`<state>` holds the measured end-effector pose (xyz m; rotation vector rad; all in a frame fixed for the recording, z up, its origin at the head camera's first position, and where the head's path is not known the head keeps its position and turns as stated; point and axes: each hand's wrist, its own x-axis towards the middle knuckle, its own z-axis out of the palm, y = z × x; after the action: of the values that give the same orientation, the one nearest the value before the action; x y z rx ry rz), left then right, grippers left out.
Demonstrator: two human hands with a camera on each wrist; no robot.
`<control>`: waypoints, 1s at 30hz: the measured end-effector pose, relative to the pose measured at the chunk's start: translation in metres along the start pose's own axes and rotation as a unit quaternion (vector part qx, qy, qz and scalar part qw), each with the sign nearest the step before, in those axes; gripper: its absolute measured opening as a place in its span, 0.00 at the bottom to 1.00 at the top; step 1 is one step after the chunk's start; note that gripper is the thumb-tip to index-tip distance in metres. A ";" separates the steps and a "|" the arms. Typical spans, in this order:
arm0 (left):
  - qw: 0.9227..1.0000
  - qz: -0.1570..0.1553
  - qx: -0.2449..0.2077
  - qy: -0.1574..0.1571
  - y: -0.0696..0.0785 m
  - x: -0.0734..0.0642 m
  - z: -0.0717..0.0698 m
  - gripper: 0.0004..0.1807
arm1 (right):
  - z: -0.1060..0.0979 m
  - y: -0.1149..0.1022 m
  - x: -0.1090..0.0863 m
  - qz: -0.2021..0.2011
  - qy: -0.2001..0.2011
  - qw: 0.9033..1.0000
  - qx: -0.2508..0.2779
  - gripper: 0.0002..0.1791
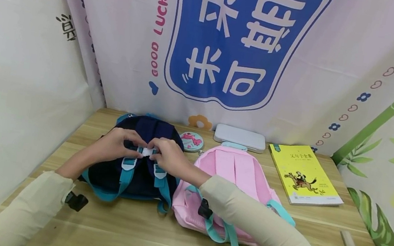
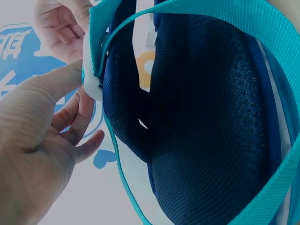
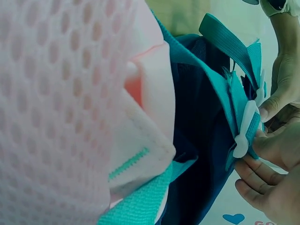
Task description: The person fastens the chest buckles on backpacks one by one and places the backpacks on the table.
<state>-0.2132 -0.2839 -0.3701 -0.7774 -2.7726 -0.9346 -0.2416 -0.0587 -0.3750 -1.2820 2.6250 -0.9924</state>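
Note:
A navy backpack [image 1: 106,173] with teal straps [image 1: 126,177] lies on the wooden table, its shoulder straps facing up. Between the two straps is a white plastic chest buckle [image 1: 146,152]. My left hand [image 1: 116,144] pinches the buckle's left side with thumb and fingers. From the right, my right hand [image 1: 169,155] pinches its other side, and the fingertips of both hands nearly meet. White strap adjusters [image 1: 159,172] sit just below. In the left wrist view, a teal strap [image 2: 96,42] partly hides the fingers; whether the buckle is fastened I cannot tell.
Under my right forearm lies a pink backpack [image 1: 230,169] with turquoise straps, touching the navy one. Behind them are a round tin [image 1: 192,141] and a white case [image 1: 240,137]. A yellow book [image 1: 303,171] and a small beige block [image 1: 348,241] lie at the right.

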 end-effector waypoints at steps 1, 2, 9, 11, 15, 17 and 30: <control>1.000 0.000 0.000 0.001 0.000 0.000 0.000 0.14 | 0.000 0.000 0.000 -0.001 0.002 1.000 0.001 0.09; 1.000 0.000 0.000 0.001 0.000 0.001 0.000 0.14 | 0.000 0.000 0.000 -0.002 0.004 1.000 0.002 0.09; 1.000 -0.010 0.000 -0.001 0.000 0.001 -0.002 0.14 | -0.002 -0.003 0.001 0.004 0.006 1.000 0.014 0.09; 1.000 -0.009 -0.004 -0.002 0.000 0.000 -0.002 0.14 | -0.002 -0.005 0.001 0.008 0.002 1.000 0.013 0.09; 1.000 -0.004 -0.005 -0.004 0.000 -0.001 -0.005 0.13 | -0.001 -0.007 0.001 0.010 -0.002 1.000 0.006 0.10; 1.000 -0.004 -0.004 -0.009 0.001 -0.002 -0.007 0.13 | 0.000 -0.008 0.002 0.008 -0.003 1.000 0.003 0.10; 0.999 -0.025 0.021 -0.038 -0.002 -0.008 -0.015 0.13 | 0.007 -0.013 0.007 -0.002 -0.031 0.999 -0.038 0.15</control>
<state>-0.2076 -0.2974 -0.3612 -0.7574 -2.8804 -0.8681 -0.2352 -0.0732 -0.3715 -1.3116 2.6382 -0.8448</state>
